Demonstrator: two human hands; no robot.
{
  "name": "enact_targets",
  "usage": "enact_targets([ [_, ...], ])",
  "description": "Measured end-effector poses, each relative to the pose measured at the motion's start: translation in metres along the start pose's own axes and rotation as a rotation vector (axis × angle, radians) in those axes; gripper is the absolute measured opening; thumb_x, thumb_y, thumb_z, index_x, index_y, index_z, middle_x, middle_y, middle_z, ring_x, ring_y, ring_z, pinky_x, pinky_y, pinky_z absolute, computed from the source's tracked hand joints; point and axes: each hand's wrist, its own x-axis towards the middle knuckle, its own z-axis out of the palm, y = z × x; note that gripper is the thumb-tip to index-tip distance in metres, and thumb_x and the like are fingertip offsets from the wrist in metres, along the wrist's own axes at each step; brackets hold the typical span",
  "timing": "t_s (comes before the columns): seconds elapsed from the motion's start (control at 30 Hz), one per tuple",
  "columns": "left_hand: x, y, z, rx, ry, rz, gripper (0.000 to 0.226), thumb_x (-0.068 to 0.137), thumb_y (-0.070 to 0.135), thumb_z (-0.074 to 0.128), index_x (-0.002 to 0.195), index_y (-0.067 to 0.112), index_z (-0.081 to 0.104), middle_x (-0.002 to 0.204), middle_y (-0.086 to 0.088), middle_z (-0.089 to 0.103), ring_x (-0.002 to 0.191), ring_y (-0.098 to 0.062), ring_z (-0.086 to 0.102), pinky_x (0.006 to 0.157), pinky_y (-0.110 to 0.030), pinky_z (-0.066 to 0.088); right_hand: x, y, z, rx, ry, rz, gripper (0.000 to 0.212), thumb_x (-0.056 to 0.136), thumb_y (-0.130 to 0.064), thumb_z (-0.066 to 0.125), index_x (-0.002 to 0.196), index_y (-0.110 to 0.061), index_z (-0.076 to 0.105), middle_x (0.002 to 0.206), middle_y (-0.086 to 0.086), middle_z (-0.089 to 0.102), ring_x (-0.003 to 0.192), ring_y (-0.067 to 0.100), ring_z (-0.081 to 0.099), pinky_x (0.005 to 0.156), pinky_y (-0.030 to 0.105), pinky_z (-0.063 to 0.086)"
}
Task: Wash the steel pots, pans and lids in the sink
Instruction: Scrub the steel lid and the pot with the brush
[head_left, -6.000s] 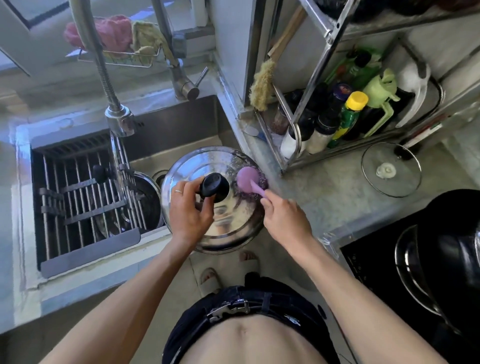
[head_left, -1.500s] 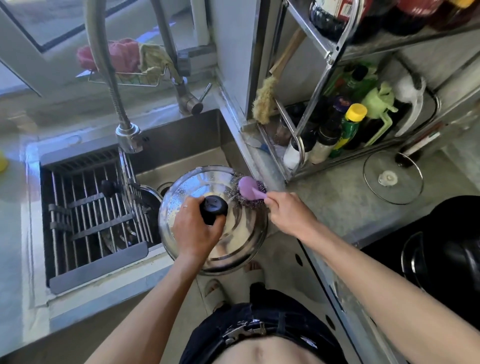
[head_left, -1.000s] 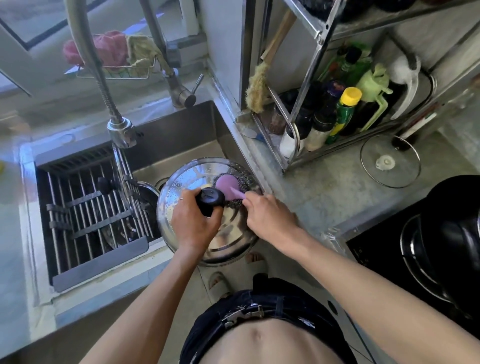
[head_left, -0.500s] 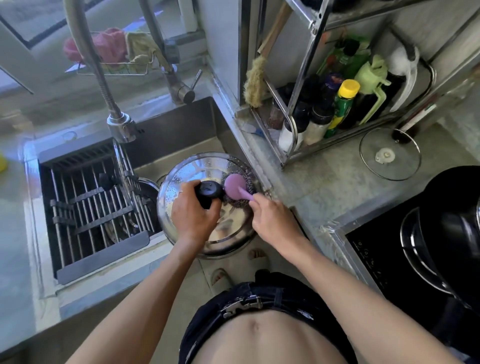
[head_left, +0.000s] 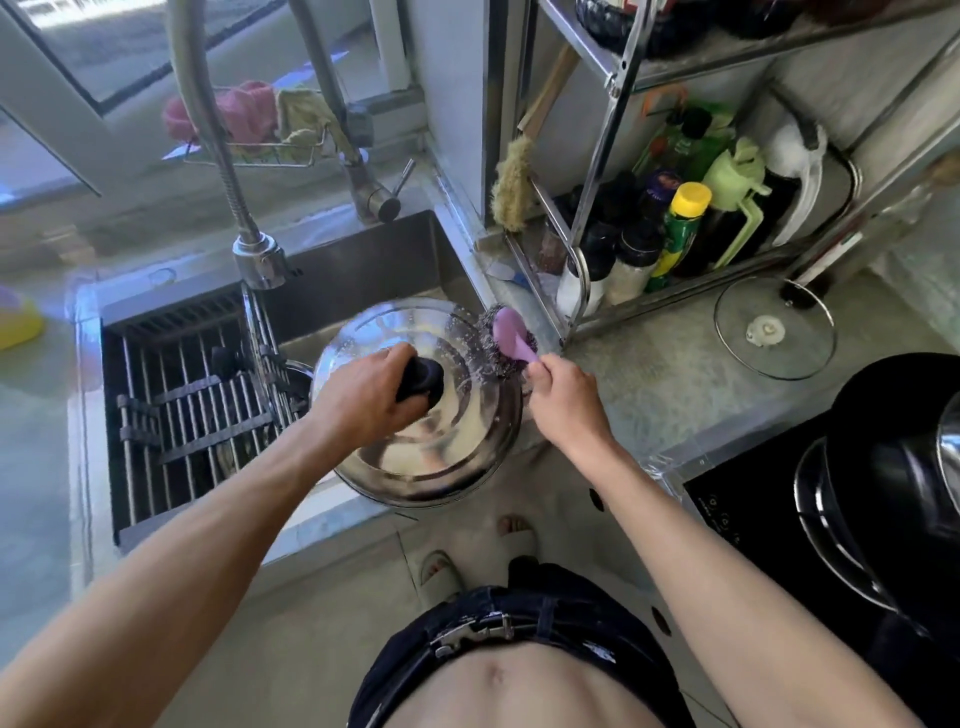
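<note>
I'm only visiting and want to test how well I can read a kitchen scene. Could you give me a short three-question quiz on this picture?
1. True or false: the left hand grips the black knob of the steel lid.
2. What does the right hand hold? A) a sponge B) a pink-handled scourer C) a bottle
3. Fill in: the glass lid lies on the ____ beside the rack.

Key: 1 true; 2 B; 3 counter.

One steel lid (head_left: 415, 457), one scrubber (head_left: 506, 335), one glass lid (head_left: 774, 332), two hands: left hand (head_left: 363, 400), right hand (head_left: 563, 400); two faucets: pull-down faucet (head_left: 257, 254), second faucet (head_left: 374, 197).
</note>
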Motion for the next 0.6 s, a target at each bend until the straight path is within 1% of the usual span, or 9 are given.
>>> enact_targets([
  [0.07, -0.002, 0.011, -0.003, -0.042, 0.081, -0.072, 0.035, 0.089, 0.035, 0.069, 0.096, 0.013, 0.043, 0.088, -0.011, 0.059, 0.073, -0.029, 0.049, 0.064, -0.037, 0.035, 0.003, -0.003, -0.005, 0.06, 0.035, -0.003, 0.026, 0.104, -0.022, 0.044, 0.095, -0.009, 0.064, 0.09, 0.014, 0.068, 0.086, 0.034, 0.059, 0.067, 0.04, 0.041],
  [0.13, -0.005, 0.02, -0.002, -0.082, 0.136, -0.157, 0.034, 0.089, 0.035, 0.069, 0.091, 0.014, 0.042, 0.082, -0.008, 0.053, 0.072, -0.028, 0.044, 0.064, -0.036, 0.032, 0.005, -0.008, -0.007, 0.068, 0.032, -0.029, 0.026, 0.104, -0.022, 0.045, 0.096, -0.008, 0.065, 0.09, 0.013, 0.069, 0.081, 0.028, 0.056, 0.065, 0.037, 0.035],
  [0.2, -0.009, 0.027, 0.002, -0.121, 0.178, -0.27, 0.033, 0.089, 0.034, 0.069, 0.09, 0.013, 0.043, 0.079, -0.006, 0.049, 0.071, -0.029, 0.044, 0.064, -0.036, 0.031, 0.008, -0.012, -0.009, 0.056, 0.018, -0.059, 0.025, 0.103, -0.023, 0.046, 0.094, -0.01, 0.066, 0.088, 0.011, 0.068, 0.077, 0.023, 0.05, 0.064, 0.034, 0.029],
  [0.27, -0.013, 0.032, 0.01, -0.173, 0.202, -0.349, 0.031, 0.088, 0.032, 0.068, 0.091, 0.011, 0.045, 0.079, -0.007, 0.051, 0.072, -0.032, 0.049, 0.064, -0.036, 0.033, 0.009, -0.015, -0.009, 0.029, 0.009, -0.092, 0.027, 0.102, -0.026, 0.047, 0.087, -0.012, 0.064, 0.079, 0.008, 0.064, 0.074, 0.024, 0.052, 0.063, 0.034, 0.033],
  [0.33, -0.018, 0.034, 0.022, -0.24, 0.222, -0.375, 0.03, 0.087, 0.03, 0.068, 0.089, 0.01, 0.046, 0.079, -0.009, 0.053, 0.074, -0.035, 0.054, 0.063, -0.038, 0.035, 0.013, -0.016, -0.008, -0.009, 0.0, -0.128, 0.03, 0.101, -0.029, 0.048, 0.085, -0.01, 0.065, 0.071, 0.005, 0.061, 0.073, 0.027, 0.055, 0.061, 0.035, 0.038],
  [0.4, -0.022, 0.035, 0.034, -0.299, 0.241, -0.404, 0.031, 0.087, 0.03, 0.069, 0.088, 0.01, 0.046, 0.08, -0.01, 0.057, 0.073, -0.034, 0.053, 0.063, -0.039, 0.037, 0.018, -0.017, -0.003, -0.039, -0.039, -0.17, 0.03, 0.099, -0.03, 0.048, 0.081, -0.012, 0.063, 0.065, 0.001, 0.055, 0.071, 0.031, 0.054, 0.061, 0.037, 0.041],
  [0.47, -0.027, 0.035, 0.042, -0.342, 0.265, -0.43, 0.032, 0.086, 0.031, 0.071, 0.088, 0.011, 0.045, 0.08, -0.01, 0.059, 0.072, -0.033, 0.052, 0.062, -0.04, 0.037, 0.019, -0.021, 0.004, -0.111, -0.13, -0.252, 0.028, 0.099, -0.03, 0.048, 0.082, -0.015, 0.064, 0.071, 0.003, 0.062, 0.075, 0.033, 0.057, 0.062, 0.038, 0.043],
  [0.53, -0.031, 0.036, 0.049, -0.36, 0.287, -0.44, 0.034, 0.086, 0.032, 0.072, 0.089, 0.014, 0.044, 0.08, -0.007, 0.059, 0.071, -0.033, 0.053, 0.061, -0.039, 0.036, 0.02, -0.026, 0.013, -0.234, -0.241, -0.371, 0.026, 0.1, -0.029, 0.048, 0.086, -0.017, 0.067, 0.089, 0.008, 0.07, 0.085, 0.035, 0.061, 0.065, 0.037, 0.04],
  [0.6, -0.033, 0.037, 0.056, -0.343, 0.315, -0.451, 0.034, 0.087, 0.035, 0.071, 0.093, 0.014, 0.044, 0.082, -0.009, 0.062, 0.072, -0.036, 0.056, 0.06, -0.039, 0.036, 0.035, -0.032, 0.013, -0.329, -0.288, -0.405, 0.025, 0.1, -0.029, 0.047, 0.091, -0.017, 0.067, 0.099, 0.011, 0.071, 0.093, 0.036, 0.063, 0.068, 0.037, 0.039],
])
